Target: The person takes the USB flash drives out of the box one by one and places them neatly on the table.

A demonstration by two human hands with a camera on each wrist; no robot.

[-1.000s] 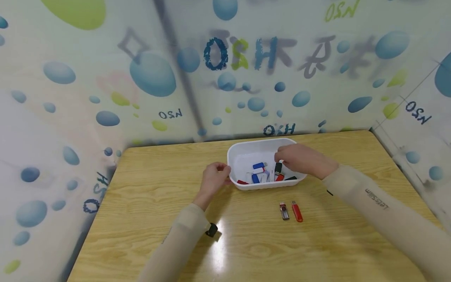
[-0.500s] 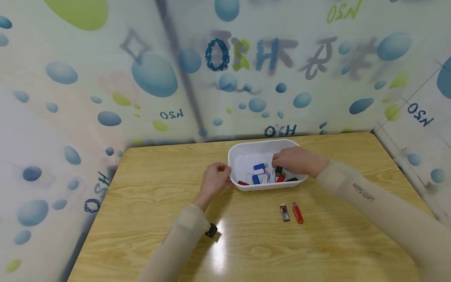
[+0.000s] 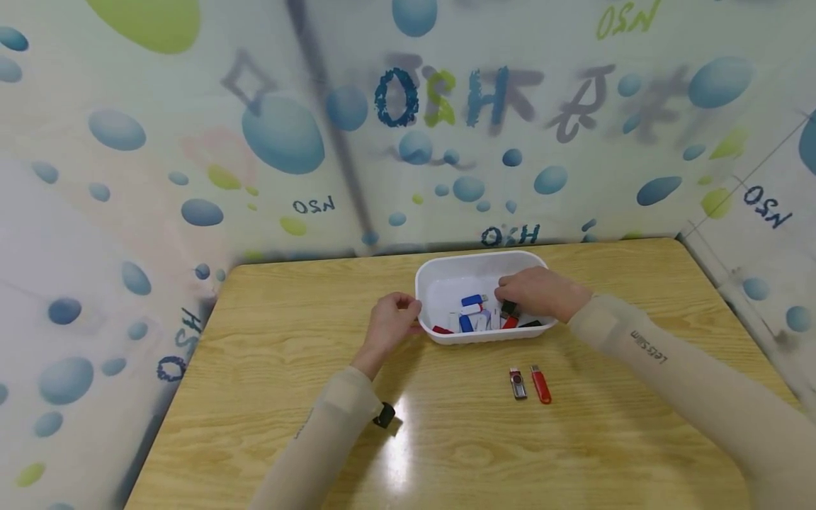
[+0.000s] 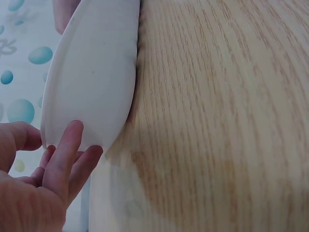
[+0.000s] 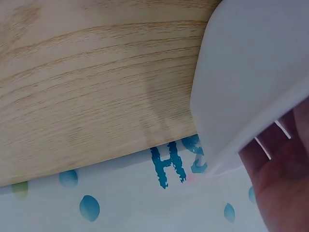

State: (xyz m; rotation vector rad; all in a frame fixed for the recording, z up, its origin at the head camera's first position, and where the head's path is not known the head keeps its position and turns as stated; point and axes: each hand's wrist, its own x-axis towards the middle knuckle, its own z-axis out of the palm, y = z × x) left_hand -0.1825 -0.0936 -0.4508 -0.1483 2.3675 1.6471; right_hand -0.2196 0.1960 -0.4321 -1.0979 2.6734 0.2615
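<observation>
A white plastic basin (image 3: 446, 281) stands on the table near its far edge, with several USB sticks lying in it. My left hand (image 3: 392, 324) pinches its left rim, thumb at the edge and fingers against the outer wall, as the left wrist view shows. Inside the basin's right part is my right hand (image 3: 542, 292), bent downward, its fingertips hidden. Right beneath those fingers lies a black USB stick (image 3: 508, 308); whether they grip it is hidden. Nearby in the basin are a blue USB stick (image 3: 472, 300) and a red one. The right wrist view shows that hand partly behind the basin wall.
On the table (image 3: 306, 333), in front of the basin, lie a silver and dark red swivel USB stick (image 3: 518, 384) and a red USB stick (image 3: 541, 384), side by side. A wall covering (image 3: 357, 163) with blue droplets rises behind the table's far edge.
My right hand has sunk slightly lower into the basin over the black USB stick, which lies a little more tilted. My left hand stays at the rim.
</observation>
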